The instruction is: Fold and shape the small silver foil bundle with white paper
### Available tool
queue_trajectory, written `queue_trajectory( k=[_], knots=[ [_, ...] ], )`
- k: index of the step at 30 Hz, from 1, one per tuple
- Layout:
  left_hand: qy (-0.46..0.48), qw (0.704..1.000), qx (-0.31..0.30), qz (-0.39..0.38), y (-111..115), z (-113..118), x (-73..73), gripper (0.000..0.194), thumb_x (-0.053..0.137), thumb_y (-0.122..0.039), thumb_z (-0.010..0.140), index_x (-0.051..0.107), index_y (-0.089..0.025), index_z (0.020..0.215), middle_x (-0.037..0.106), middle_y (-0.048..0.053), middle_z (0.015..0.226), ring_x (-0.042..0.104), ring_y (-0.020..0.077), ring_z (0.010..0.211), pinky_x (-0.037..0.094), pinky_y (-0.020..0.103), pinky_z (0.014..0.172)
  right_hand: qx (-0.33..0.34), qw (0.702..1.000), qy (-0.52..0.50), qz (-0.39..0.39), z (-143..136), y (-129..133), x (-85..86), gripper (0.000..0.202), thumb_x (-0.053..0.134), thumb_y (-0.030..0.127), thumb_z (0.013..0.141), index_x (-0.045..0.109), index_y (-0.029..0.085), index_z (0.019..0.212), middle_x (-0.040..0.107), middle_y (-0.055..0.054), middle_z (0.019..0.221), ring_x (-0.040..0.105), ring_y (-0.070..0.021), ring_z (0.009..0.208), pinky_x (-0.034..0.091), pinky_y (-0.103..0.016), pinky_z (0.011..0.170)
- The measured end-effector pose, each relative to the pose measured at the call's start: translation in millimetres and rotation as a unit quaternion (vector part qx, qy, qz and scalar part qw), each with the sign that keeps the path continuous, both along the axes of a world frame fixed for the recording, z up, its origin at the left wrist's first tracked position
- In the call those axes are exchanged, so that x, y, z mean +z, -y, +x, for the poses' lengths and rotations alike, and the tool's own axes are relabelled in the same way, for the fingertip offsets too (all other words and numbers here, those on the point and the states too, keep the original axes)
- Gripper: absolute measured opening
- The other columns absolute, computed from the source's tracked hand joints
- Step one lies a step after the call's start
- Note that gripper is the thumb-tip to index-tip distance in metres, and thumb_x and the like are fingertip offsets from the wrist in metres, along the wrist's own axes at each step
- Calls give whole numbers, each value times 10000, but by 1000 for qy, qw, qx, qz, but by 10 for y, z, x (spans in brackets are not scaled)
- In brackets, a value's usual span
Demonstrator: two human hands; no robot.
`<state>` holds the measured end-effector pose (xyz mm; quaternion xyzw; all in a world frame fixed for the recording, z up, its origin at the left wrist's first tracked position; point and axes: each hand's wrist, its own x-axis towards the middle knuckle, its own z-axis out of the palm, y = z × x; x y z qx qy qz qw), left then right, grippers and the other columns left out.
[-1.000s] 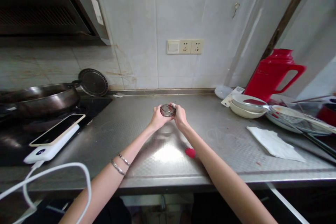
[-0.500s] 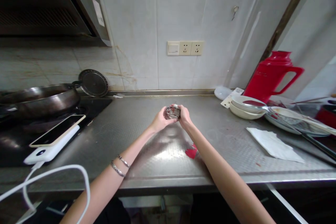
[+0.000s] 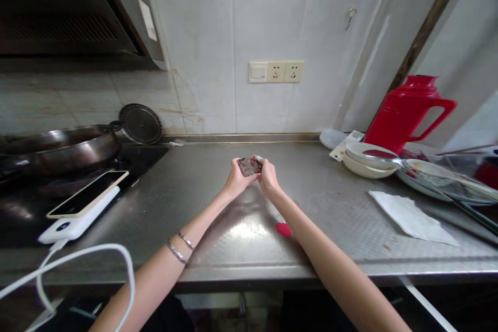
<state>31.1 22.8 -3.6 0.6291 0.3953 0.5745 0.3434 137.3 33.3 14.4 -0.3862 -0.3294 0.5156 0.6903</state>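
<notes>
Both hands are raised over the steel counter, wrapped around a small clear glass (image 3: 249,167) that looks see-through, with dark and reddish glints. My left hand (image 3: 238,179) grips it from the left, thumb along the near side. From the right, my right hand (image 3: 268,174) closes on it, with something white at a fingertip. The fingers partly hide the glass, so its full shape cannot be made out. A red piece (image 3: 284,229) lies on the counter beside my right forearm, which covers part of it.
At left, a pan (image 3: 73,148) sits on the black stove, with a phone (image 3: 89,194) on a white power bank (image 3: 80,218) and its cable. At right stand a red thermos (image 3: 402,114), stacked bowls (image 3: 368,163), plates and a paper napkin (image 3: 412,220). The counter's front edge runs below my forearms.
My hands have shifted slightly left with the glass, which has turned a little between them. The red piece shows a different outline beside my right forearm.
</notes>
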Motion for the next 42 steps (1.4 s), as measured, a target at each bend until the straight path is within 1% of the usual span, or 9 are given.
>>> queue_trajectory(
  k=[3, 7, 15, 20, 25, 31, 36, 40, 42],
  knots=[
    [30, 995, -81, -59, 13, -6, 20, 890, 835, -299, 565, 335, -164, 1289, 545, 155, 1252, 525, 282, 1183, 357, 459, 1051, 5, 1000, 0, -8, 55, 20, 34, 248, 468, 257, 689, 688, 158, 748, 685, 3, 654, 591, -137, 580, 432, -214, 516],
    [71, 976, -163, -129, 37, -45, 119, 834, 759, -229, 660, 333, -137, 1370, 548, 156, 1287, 484, 299, 1243, 329, 472, 1085, 21, 1000, 3, -20, 171, 19, 107, 259, 451, 244, 700, 687, 150, 756, 658, 3, 590, 523, -128, 454, 352, -218, 412],
    [73, 965, -236, -86, -12, -79, 193, 655, 846, -179, 538, 576, -100, 1129, 645, 149, 1161, 622, 267, 1058, 418, 469, 1020, 44, 999, -3, -25, 207, 14, 198, 257, 430, 216, 704, 678, 149, 686, 685, -36, 608, 626, -177, 593, 472, -251, 560],
    [71, 975, -202, -58, 22, -46, 173, 634, 846, -184, 547, 568, -115, 1113, 663, 136, 1132, 646, 246, 1015, 461, 429, 979, 21, 1000, 3, -20, 201, -10, 160, 273, 432, 254, 711, 685, 152, 732, 672, -22, 594, 612, -174, 579, 444, -247, 532],
    [97, 988, -117, -22, 42, 4, 139, 598, 836, -240, 579, 541, -138, 1089, 663, 131, 1116, 642, 231, 1023, 464, 401, 976, -13, 1000, -2, 9, 131, 10, 140, 268, 466, 305, 722, 680, 155, 780, 658, 9, 630, 570, -135, 587, 415, -219, 530],
    [69, 997, -13, -26, -74, -16, -25, 842, 890, -268, 466, 404, -155, 1144, 625, 154, 1128, 634, 250, 1029, 455, 460, 964, -13, 999, -30, 28, -14, 40, 100, 242, 513, 311, 680, 677, 152, 757, 673, 4, 701, 593, -142, 685, 441, -216, 592],
    [71, 990, -88, -80, 7, 22, 37, 909, 870, -223, 509, 342, -172, 1247, 611, 146, 1188, 618, 247, 1070, 404, 473, 1024, -6, 1000, 19, 15, 62, -17, 75, 260, 514, 302, 672, 698, 152, 778, 678, 5, 686, 587, -146, 646, 436, -221, 575],
    [85, 972, -194, -97, 78, 7, 159, 727, 829, -203, 576, 451, -156, 1195, 618, 142, 1200, 616, 257, 1078, 417, 456, 1024, -6, 999, 34, -14, 166, -46, 69, 286, 462, 278, 690, 700, 150, 785, 669, 1, 621, 570, -144, 563, 397, -218, 496],
    [75, 970, -211, -95, 82, -13, 190, 690, 827, -195, 580, 492, -140, 1181, 624, 145, 1198, 606, 263, 1094, 411, 452, 1033, -3, 999, 36, -27, 194, -49, 67, 303, 436, 272, 698, 699, 145, 780, 654, -4, 571, 553, -150, 507, 373, -227, 456]
  ],
)
